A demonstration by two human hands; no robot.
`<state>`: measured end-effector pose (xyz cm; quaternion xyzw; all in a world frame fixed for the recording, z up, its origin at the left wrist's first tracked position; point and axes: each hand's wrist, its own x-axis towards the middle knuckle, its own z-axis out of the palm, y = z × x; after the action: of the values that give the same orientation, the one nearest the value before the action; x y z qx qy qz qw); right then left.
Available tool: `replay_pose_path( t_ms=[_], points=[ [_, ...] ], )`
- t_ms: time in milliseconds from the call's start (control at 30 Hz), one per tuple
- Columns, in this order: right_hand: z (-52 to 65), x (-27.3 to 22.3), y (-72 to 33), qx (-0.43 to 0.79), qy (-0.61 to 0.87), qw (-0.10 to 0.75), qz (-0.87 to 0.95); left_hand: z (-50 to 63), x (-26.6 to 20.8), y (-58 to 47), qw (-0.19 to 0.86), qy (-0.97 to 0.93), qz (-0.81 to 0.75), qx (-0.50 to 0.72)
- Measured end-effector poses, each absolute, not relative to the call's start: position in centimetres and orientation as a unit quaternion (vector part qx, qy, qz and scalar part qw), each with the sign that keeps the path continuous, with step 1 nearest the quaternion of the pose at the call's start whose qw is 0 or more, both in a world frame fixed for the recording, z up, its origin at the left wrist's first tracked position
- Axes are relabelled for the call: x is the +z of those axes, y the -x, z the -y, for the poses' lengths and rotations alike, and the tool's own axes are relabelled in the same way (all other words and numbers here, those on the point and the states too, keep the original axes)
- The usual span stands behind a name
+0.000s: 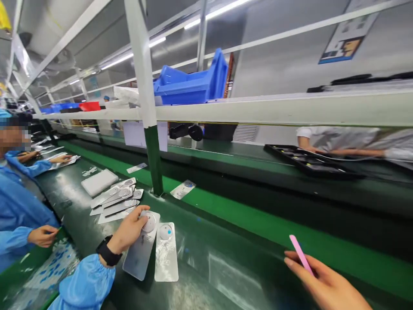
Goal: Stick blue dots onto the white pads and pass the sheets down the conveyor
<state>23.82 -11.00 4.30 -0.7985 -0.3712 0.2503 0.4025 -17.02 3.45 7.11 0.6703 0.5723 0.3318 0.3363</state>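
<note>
Leftmost, beside the green upright post (154,159), a co-worker in a blue sleeve (14,215) sits at the dark bench (226,267). Nearer the post, a fan of silvery panels (116,200) lies in front of its foot. Below the post, the left hand (130,230) presses fingers and thumb on a metal panel (138,256) (a second panel (166,254) touches it). Far right of the post, the right hand (325,284) pinches a pink stick (300,254)
</note>
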Motion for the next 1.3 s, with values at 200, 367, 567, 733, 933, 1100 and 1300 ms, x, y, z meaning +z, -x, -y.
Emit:
replay_pose_path(
  t_ms=[200, 367, 567, 733, 933, 1100, 1300],
  points=[
    [11.8, 5.8, -22.6, 0.308, 0.723, 0.568, 0.246, -3.7, 6.7, 13.0, 0.374, -0.706, -0.541, 0.262],
    [12.1, 5.6, -22.6, 0.33, 0.677, 0.609, 0.25, -4.4, 7.3, 11.7, 0.35, -0.712, -0.544, 0.273],
    [12.0, 5.9, -23.1, 0.289, 0.599, 0.725, 0.178, -2.4, 8.0, 9.0, 0.42, -0.703, -0.505, 0.273],
    [12.4, 6.3, -23.4, 0.295, 0.55, 0.766, 0.153, 0.6, 6.2, 4.3, 0.444, -0.748, -0.444, 0.216],
    [14.0, 6.6, -22.7, 0.274, 0.575, 0.743, 0.207, 3.4, 2.0, 1.5, 0.363, -0.845, -0.333, 0.207],
    [15.4, 5.1, -21.4, 0.374, 0.641, 0.61, 0.278, 3.7, 0.8, 1.8, 0.328, -0.87, -0.295, 0.221],
    [15.5, 2.1, -20.9, 0.393, 0.695, 0.517, 0.308, 4.0, 0.7, 1.7, 0.312, -0.878, -0.3, 0.205]
  ],
)
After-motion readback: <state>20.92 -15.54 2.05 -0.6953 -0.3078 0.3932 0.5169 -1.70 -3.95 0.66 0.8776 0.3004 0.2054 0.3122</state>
